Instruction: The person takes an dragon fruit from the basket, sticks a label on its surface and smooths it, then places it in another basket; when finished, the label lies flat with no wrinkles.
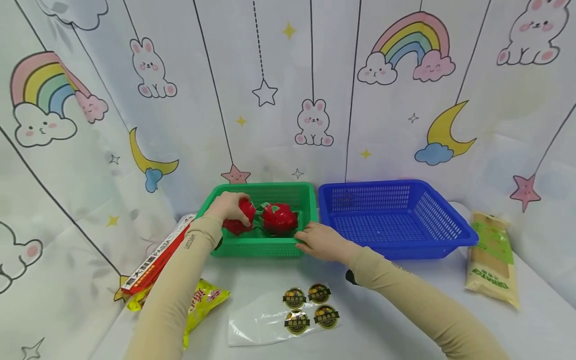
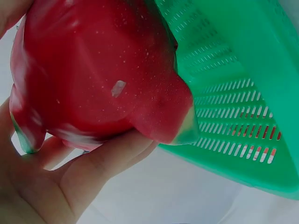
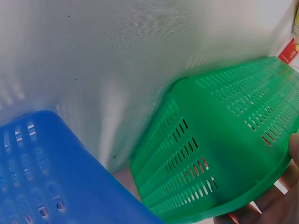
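Note:
Inside the green basket (image 1: 256,247), my left hand (image 1: 228,206) grips a red dragon fruit (image 1: 237,226) with green-tipped scales. In the left wrist view that dragon fruit (image 2: 100,70) fills the palm side, with fingers (image 2: 100,158) curled beneath it. A second dragon fruit (image 1: 280,218) lies to its right in the same basket. My right hand (image 1: 325,241) holds the basket's front right corner, fingers over the rim. The right wrist view shows its fingers (image 3: 280,205) at the edge of the green basket (image 3: 219,154).
A blue basket (image 1: 369,227) stands right of the green one. Beyond it lies a pale noodle packet (image 1: 492,260). On the left are a red-and-white pasta box (image 1: 155,260) and a yellow packet (image 1: 204,302). A clear bag with several round black stickers (image 1: 297,321) lies in front.

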`<state>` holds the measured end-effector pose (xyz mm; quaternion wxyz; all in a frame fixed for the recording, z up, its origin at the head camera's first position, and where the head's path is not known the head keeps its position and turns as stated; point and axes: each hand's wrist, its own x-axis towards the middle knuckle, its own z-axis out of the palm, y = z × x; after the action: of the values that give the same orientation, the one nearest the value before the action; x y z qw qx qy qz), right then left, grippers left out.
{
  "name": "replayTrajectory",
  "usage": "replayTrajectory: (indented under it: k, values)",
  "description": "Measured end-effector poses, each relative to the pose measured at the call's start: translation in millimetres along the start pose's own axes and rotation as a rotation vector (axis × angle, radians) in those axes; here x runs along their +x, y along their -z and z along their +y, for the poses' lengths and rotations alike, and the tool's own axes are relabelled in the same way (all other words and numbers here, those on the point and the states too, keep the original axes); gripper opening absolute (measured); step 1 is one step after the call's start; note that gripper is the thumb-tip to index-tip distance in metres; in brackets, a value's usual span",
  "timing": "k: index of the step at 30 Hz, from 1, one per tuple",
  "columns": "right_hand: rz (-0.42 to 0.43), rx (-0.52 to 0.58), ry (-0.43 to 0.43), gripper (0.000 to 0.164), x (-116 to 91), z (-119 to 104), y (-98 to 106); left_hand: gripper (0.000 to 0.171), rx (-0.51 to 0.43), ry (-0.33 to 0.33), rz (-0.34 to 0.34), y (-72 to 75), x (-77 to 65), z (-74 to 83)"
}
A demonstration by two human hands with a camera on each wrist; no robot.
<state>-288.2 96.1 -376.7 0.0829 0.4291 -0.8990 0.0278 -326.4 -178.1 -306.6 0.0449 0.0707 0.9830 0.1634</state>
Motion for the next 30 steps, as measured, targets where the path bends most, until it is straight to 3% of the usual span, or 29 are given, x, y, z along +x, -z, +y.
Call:
replayTrajectory:
  k: [7,14,18,23,30]
  values:
    - [0.006,-0.002,0.018,0.022,0.4,1.1,-0.2,0.072,0.001,-0.020,0.008,5.8,-5.6,8.6]
    - [-0.005,-0.013,0.022,0.040,-0.4,3.0,-2.4,0.070,-0.020,-0.055,0.012,13.5,-10.2,15.3]
    - [-0.029,0.017,-0.023,0.053,0.7,0.8,-0.1,0.068,-0.054,-0.046,-0.022,18.9,-14.5,22.0]
    - [-0.095,0.117,-0.138,0.072,7.6,-5.9,3.9,0.063,-0.069,-0.050,-0.099,23.1,-20.8,34.7]
    - [-0.124,0.208,-0.210,0.083,11.8,-12.7,4.4,0.061,-0.004,-0.097,-0.092,19.7,-28.1,45.6]
